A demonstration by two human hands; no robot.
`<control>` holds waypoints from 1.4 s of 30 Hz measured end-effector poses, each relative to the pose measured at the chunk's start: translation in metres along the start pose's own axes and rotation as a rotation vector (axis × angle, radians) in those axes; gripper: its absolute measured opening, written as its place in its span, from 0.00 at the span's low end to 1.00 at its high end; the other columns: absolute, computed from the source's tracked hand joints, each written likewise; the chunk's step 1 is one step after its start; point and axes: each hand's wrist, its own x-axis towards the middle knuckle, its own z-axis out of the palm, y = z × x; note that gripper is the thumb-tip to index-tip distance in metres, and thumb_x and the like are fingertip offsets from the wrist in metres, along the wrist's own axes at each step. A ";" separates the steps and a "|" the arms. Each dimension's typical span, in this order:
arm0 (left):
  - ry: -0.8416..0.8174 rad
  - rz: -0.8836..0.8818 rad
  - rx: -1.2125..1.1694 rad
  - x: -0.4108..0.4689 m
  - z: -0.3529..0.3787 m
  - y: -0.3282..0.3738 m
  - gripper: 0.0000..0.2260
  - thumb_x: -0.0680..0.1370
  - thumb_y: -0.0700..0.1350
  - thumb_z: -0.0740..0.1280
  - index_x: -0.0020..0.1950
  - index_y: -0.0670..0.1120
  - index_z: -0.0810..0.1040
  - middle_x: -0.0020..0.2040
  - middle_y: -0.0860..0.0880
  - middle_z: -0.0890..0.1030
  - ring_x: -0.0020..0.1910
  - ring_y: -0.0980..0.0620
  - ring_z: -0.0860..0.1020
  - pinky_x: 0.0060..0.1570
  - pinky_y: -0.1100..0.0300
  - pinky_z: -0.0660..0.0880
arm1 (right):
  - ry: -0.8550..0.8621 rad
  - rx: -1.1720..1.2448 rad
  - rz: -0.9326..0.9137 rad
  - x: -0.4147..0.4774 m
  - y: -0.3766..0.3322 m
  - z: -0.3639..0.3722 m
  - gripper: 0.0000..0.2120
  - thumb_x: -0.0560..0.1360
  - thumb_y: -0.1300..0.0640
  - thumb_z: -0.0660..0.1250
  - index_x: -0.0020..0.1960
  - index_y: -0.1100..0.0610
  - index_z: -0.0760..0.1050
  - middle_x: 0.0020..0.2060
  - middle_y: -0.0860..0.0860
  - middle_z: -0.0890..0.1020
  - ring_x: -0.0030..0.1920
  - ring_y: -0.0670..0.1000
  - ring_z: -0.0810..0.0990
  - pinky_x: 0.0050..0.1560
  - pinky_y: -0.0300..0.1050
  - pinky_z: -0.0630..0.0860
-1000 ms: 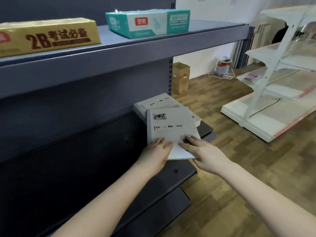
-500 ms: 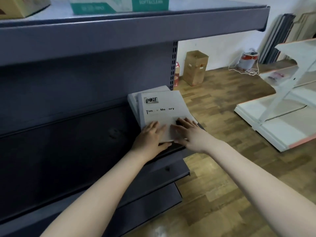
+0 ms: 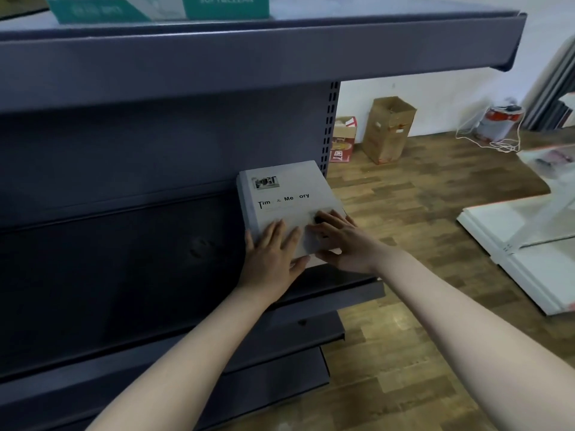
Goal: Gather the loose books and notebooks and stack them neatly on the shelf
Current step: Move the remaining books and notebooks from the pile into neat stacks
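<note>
A grey book titled "Time & Memory" (image 3: 289,194) lies flat on top of a second grey book, whose edge (image 3: 242,197) shows along the left side. The stack sits at the right end of the dark middle shelf (image 3: 124,275), squared up against the back panel. My left hand (image 3: 273,256) lies on the near left corner of the top book, thumb at its front edge. My right hand (image 3: 339,241) presses on the near right part with fingers spread and thumb under the front edge.
The upper shelf (image 3: 249,51) juts out above the stack and carries a teal tissue box (image 3: 155,7). On the wooden floor to the right stand a cardboard box (image 3: 389,129), a red carton (image 3: 343,140), a paint can (image 3: 501,122) and white shelf panels (image 3: 529,244).
Both hands have slid the top book back and left over the lower one, so it now covers it squarely. My view has moved closer and lower.
</note>
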 end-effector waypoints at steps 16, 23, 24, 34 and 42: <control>-0.065 -0.024 -0.048 -0.003 -0.006 0.000 0.27 0.80 0.61 0.49 0.77 0.53 0.51 0.78 0.49 0.47 0.76 0.51 0.43 0.70 0.38 0.50 | 0.031 -0.032 0.008 0.003 0.006 0.010 0.27 0.77 0.46 0.62 0.74 0.46 0.58 0.77 0.47 0.51 0.76 0.53 0.42 0.74 0.54 0.43; -0.103 -0.006 -0.007 -0.002 -0.007 0.000 0.27 0.81 0.58 0.49 0.78 0.51 0.48 0.78 0.48 0.46 0.76 0.49 0.42 0.71 0.37 0.51 | -0.003 -0.045 0.003 0.005 0.011 0.010 0.29 0.76 0.44 0.62 0.75 0.46 0.57 0.76 0.49 0.52 0.76 0.59 0.40 0.75 0.56 0.47; -0.114 0.000 -0.003 -0.002 -0.008 0.000 0.26 0.82 0.57 0.48 0.78 0.50 0.47 0.78 0.47 0.46 0.76 0.49 0.42 0.71 0.37 0.51 | -0.008 -0.037 -0.005 0.005 0.010 0.009 0.29 0.76 0.44 0.62 0.75 0.46 0.57 0.76 0.50 0.52 0.76 0.59 0.40 0.75 0.56 0.46; -0.215 0.047 -0.071 -0.002 -0.017 -0.009 0.26 0.82 0.55 0.49 0.78 0.51 0.45 0.78 0.48 0.41 0.76 0.49 0.38 0.71 0.35 0.47 | -0.066 -0.106 0.001 0.003 -0.005 -0.004 0.29 0.78 0.46 0.60 0.76 0.45 0.54 0.77 0.48 0.50 0.75 0.51 0.37 0.75 0.54 0.38; -0.188 0.054 -0.126 -0.026 -0.043 -0.043 0.33 0.80 0.58 0.57 0.78 0.52 0.41 0.78 0.52 0.40 0.76 0.48 0.38 0.73 0.41 0.40 | -0.075 -0.120 0.072 0.021 -0.072 -0.016 0.32 0.77 0.47 0.60 0.76 0.41 0.47 0.77 0.46 0.46 0.76 0.57 0.45 0.73 0.62 0.44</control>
